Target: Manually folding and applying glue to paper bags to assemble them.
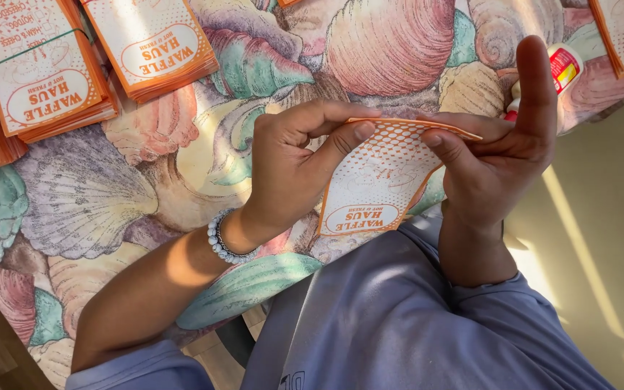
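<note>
Head view — orange-and-white dotted paper sleeve (377,180)

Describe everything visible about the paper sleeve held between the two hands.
The paper sleeve is a flat, thin paper piece, white with an orange dot pattern, orange borders and an oval printed label near its lower end. It is held above the shell-patterned tablecloth, tilted, its top edge toward the camera. The left hand pinches its upper left edge with thumb and fingers; the right hand holds the upper right edge, index finger raised. It looks uncreased, possibly being opened.
</note>
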